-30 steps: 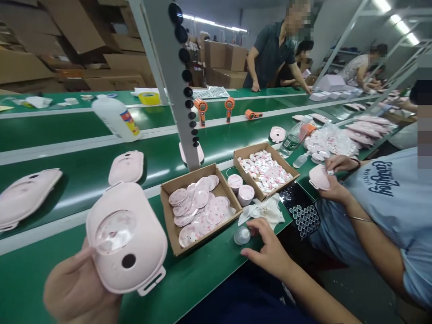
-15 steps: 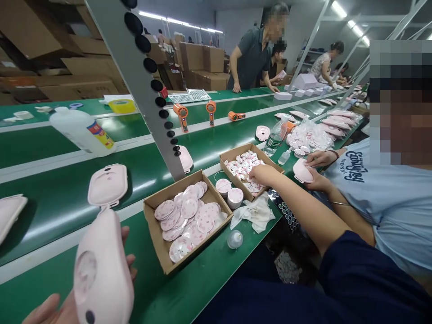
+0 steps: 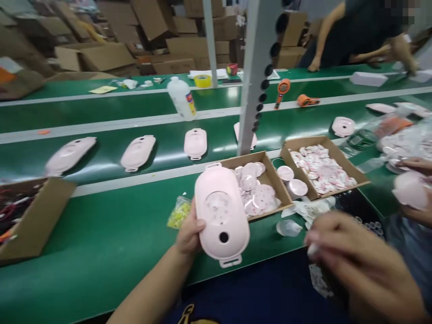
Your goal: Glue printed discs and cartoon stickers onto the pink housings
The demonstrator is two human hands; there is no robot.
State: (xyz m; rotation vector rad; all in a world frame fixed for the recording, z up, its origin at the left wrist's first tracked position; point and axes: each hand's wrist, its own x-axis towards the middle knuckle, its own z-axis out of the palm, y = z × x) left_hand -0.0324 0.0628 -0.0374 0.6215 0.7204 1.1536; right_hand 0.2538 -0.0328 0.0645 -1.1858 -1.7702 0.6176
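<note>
My left hand [image 3: 189, 229] grips a pale pink plastic shell [image 3: 232, 209] by its left edge. The shell is oblong with a looped tab at each end, a clear round patch with a faint print and a black round hole below it. Lower right, my right hand [image 3: 354, 256] is blurred, its fingertips pinched on a small white piece [image 3: 313, 250] whose details I cannot make out. Behind the shell is a cardboard box of round printed discs [image 3: 261, 193]. Right of that stands a box of small printed pieces [image 3: 320, 168].
Several more pink shells [image 3: 195, 143] lie along the green belt [image 3: 168, 155]. A grey post [image 3: 251, 76] rises behind the boxes. Beside my right hand are a small dropper bottle [image 3: 288, 228] and a white cloth [image 3: 313, 209]. A co-worker's hand [image 3: 420, 198] holds another shell at right.
My right hand has left the box of small printed pieces and come back toward me with a white piece. The held shell is now in front of me, and the view has swung left.
</note>
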